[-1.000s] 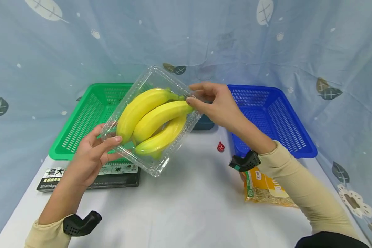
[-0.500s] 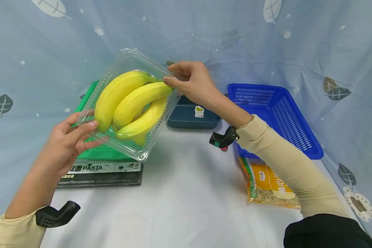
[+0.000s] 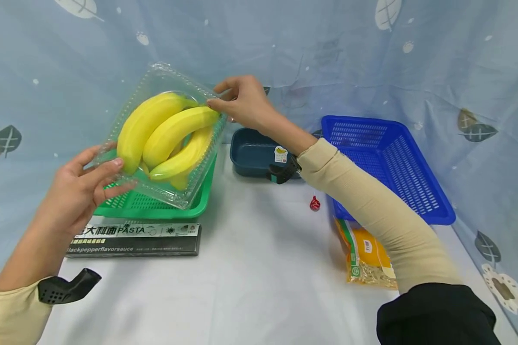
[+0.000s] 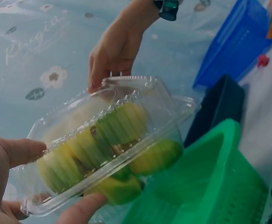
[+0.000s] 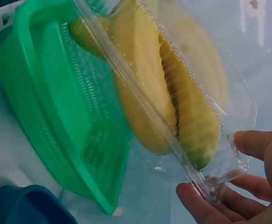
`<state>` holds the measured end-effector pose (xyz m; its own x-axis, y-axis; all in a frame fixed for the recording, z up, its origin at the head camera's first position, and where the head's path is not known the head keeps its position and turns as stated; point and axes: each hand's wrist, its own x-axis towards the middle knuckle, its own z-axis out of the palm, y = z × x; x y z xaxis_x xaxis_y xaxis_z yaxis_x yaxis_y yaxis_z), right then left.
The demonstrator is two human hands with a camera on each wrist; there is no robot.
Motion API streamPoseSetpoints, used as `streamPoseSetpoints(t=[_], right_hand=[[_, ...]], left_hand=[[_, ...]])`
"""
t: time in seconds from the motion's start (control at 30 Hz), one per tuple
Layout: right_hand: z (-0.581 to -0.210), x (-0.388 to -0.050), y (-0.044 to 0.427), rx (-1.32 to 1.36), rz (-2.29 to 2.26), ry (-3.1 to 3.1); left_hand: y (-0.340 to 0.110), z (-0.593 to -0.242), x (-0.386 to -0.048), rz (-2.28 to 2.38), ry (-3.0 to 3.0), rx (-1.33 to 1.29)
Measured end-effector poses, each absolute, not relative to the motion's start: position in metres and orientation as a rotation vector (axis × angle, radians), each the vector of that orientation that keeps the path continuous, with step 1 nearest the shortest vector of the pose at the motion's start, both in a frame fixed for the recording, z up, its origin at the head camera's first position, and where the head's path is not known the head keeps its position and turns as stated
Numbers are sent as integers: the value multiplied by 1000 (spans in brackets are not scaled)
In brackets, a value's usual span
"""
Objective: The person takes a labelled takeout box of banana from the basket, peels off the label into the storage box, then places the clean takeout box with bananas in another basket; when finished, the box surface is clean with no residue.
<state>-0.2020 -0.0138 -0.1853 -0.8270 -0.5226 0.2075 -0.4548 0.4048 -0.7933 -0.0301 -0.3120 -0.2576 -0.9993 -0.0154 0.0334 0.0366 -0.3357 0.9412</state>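
Note:
A clear plastic clamshell box [image 3: 172, 195] with several yellow bananas [image 3: 179, 136] inside hangs tilted above the green basket [image 3: 155, 211]. My left hand [image 3: 79, 184] grips its lower left corner, thumb on the near face. At the upper right corner, my right hand [image 3: 246, 103] pinches the edge between thumb and fingers. In the left wrist view the box [image 4: 126, 161] appears side-on, with the green basket [image 4: 238, 186] below it. The right wrist view shows right-hand fingers [image 5: 198, 203] under the box corner. Much of the basket's inside is hidden behind the box.
A dark blue tub [image 3: 252, 165] stands right of the green basket, and a blue basket [image 3: 440, 211] farther right. A black pasta box [image 3: 134, 247] lies in front of the green basket. A small red item [image 3: 314, 204] and a yellow food bag [image 3: 369, 258] lie on the white table.
Both hands have carried the box of bananas left and upward in the head view, to over the green basket. The dark blue tub has come into fuller view.

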Motion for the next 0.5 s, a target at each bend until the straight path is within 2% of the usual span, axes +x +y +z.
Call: streamPoseSetpoints(t=[0.5], right_hand=[[-206,-240,-71,-781,-1180,2704]], left_hand=[[-328,-262,-39,-2415,-2005,345]])
